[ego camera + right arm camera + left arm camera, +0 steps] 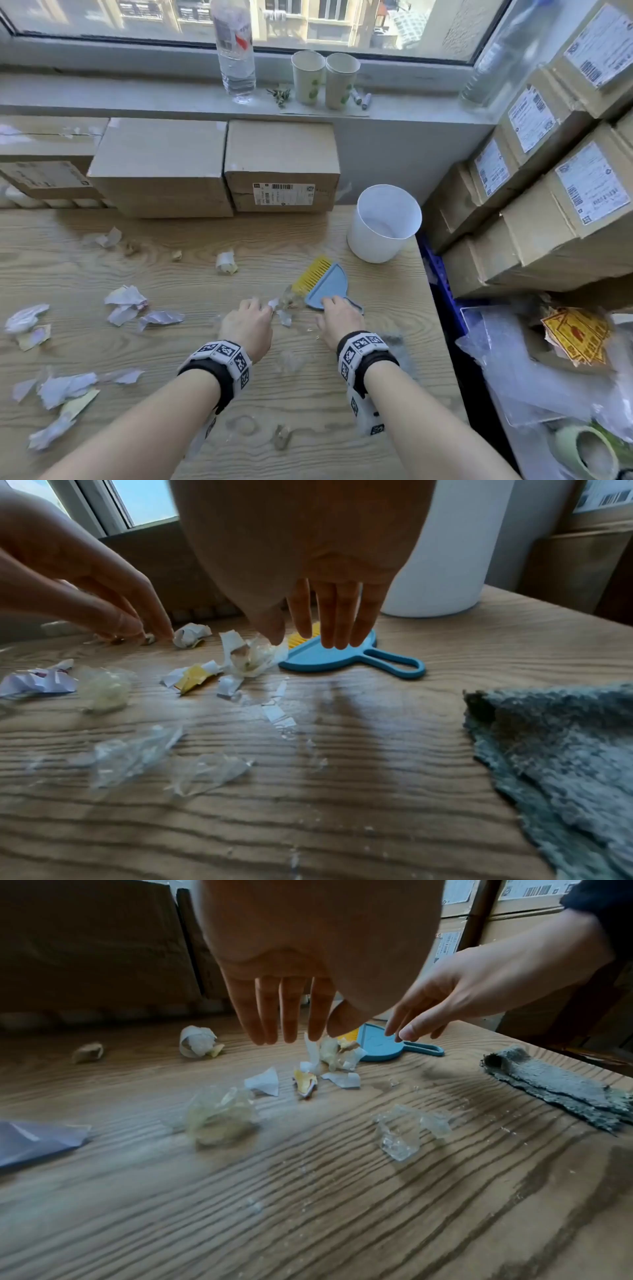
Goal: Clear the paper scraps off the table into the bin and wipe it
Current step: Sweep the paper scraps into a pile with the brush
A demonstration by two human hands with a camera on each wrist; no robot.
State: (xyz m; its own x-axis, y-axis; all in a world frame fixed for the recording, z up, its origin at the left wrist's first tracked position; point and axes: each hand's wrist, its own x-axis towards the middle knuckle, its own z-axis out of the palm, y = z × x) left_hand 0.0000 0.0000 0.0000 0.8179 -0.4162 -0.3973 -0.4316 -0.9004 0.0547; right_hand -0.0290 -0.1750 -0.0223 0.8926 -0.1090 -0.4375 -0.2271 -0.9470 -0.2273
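Torn paper scraps lie across the wooden table, mostly on the left. A small heap of scraps sits between my hands. My left hand hovers over this heap with straight fingers and holds nothing. Just right of it, my right hand reaches with straight fingers over the blue dustpan, thumb beside the heap. A yellow brush lies against the pan. The white bin stands at the back right. A grey cloth lies by my right wrist.
Cardboard boxes line the table's back edge and more are stacked at the right. Clear plastic bits lie near the front. The table's right edge drops to plastic bags. A bottle and cups stand on the sill.
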